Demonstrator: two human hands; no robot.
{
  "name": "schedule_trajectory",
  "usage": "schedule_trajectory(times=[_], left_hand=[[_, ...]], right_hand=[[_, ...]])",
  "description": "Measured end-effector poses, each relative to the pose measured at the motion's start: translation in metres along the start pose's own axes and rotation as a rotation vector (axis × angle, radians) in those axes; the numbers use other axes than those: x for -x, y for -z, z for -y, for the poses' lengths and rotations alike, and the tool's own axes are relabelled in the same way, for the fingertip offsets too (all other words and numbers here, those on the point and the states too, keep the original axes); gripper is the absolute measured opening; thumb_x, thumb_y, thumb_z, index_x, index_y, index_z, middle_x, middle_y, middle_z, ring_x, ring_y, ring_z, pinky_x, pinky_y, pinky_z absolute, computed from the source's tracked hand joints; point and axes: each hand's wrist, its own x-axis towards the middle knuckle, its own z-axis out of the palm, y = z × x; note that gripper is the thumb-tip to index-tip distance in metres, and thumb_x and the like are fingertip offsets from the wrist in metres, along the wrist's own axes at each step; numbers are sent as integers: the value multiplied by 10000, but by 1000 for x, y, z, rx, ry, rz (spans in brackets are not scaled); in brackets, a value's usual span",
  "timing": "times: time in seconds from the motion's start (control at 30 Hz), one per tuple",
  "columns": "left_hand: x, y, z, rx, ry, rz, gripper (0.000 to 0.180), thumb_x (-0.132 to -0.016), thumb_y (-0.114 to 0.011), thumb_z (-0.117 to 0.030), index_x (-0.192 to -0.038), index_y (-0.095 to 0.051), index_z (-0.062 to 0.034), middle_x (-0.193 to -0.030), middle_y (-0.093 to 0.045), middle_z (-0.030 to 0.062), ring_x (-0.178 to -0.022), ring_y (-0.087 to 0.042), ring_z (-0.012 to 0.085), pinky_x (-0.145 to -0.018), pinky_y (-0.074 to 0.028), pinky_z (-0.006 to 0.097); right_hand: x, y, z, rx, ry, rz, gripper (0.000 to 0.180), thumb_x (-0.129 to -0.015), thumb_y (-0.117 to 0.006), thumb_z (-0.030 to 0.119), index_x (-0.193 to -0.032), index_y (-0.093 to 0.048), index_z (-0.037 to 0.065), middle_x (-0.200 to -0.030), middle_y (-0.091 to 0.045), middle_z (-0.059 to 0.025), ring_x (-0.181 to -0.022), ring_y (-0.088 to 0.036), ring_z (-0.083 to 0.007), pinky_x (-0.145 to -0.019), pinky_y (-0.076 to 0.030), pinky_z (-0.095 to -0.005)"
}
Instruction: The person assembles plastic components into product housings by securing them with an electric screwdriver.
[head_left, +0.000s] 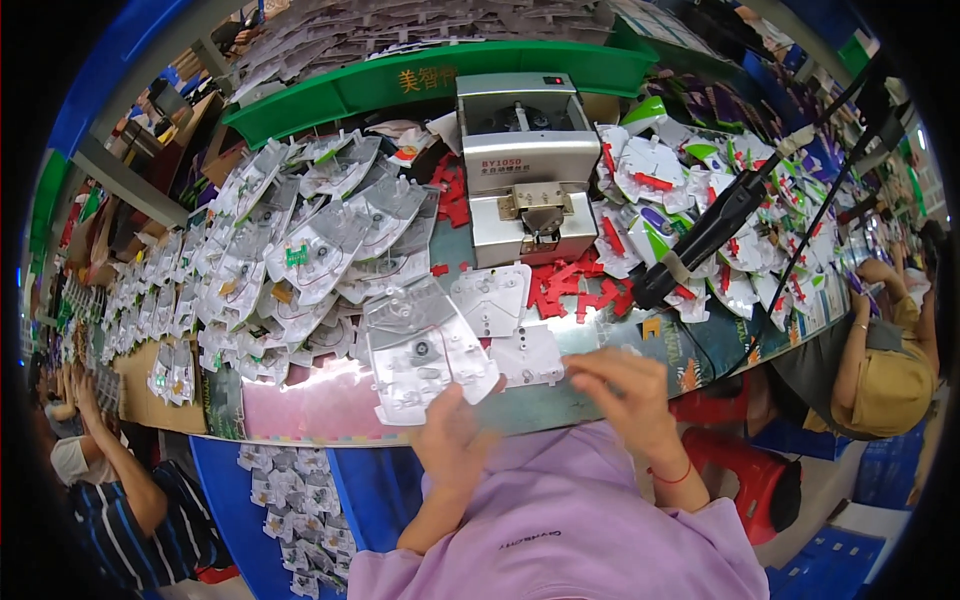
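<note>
A white plastic housing (425,345) with a clear upper part, a dark round hole and a thin red wire lies at the table's front edge. My left hand (452,440) grips its lower edge, the fingers partly smeared by motion. Just right of the housing sits a flat white plate (527,356) with small holes, and a second white plate (492,298) lies behind it. My right hand (630,395) is by the near plate's right edge, its thumb and fingers pinched together; whatever is between them is too small to make out. A red string circles that wrist.
A silver screw-feeding machine (525,165) stands at centre back, with red plastic pieces (565,290) beside it. Housings (310,240) are heaped on the left, white-and-green parts (660,165) on the right. A black electric screwdriver (705,235) hangs at right. Co-workers sit at both sides.
</note>
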Motion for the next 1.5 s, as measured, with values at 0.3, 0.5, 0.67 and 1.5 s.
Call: schedule_trajectory(times=[0.3, 0.5, 0.67, 1.5], left_hand=[[0, -40, -43, 442, 130, -110, 311, -774, -460, -76, -1058, -462, 51, -944, -589, 136, -771, -608, 243, -707, -512, 383], [1, -39, -39, 422, 149, -149, 328, -762, -470, -65, -1063, -454, 64, -934, -589, 150, -758, -613, 261, -665, -520, 392], [0, -33, -33, 397, 187, -137, 321, -761, -476, -67, -1052, -463, 68, -915, -594, 147, -740, -617, 262, -656, -521, 394], [0, -46, -24, 346, 265, -122, 366, -695, -604, -7, -1049, -512, -21, -934, -563, 66, -815, -549, 163, -709, -434, 278]], right_hand=[[-24, 16, -36, 426, 78, -37, 198, -714, -561, -18, -908, -595, 5, -894, -578, -101, -769, -573, -248, -615, -458, -301], [-42, 0, -57, 806, 125, 109, 172, -651, -520, -5, -814, -574, 6, -840, -527, -89, -820, -534, -237, -635, -463, -329], [-43, 0, -62, 681, 70, 139, 112, -636, -527, 20, -746, -548, 16, -858, -493, -105, -810, -508, -243, -648, -457, -320], [6, -2, -61, 471, 147, -84, 140, -631, -665, 9, -745, -585, 21, -719, -538, -69, -650, -534, -234, -545, -435, -308]])
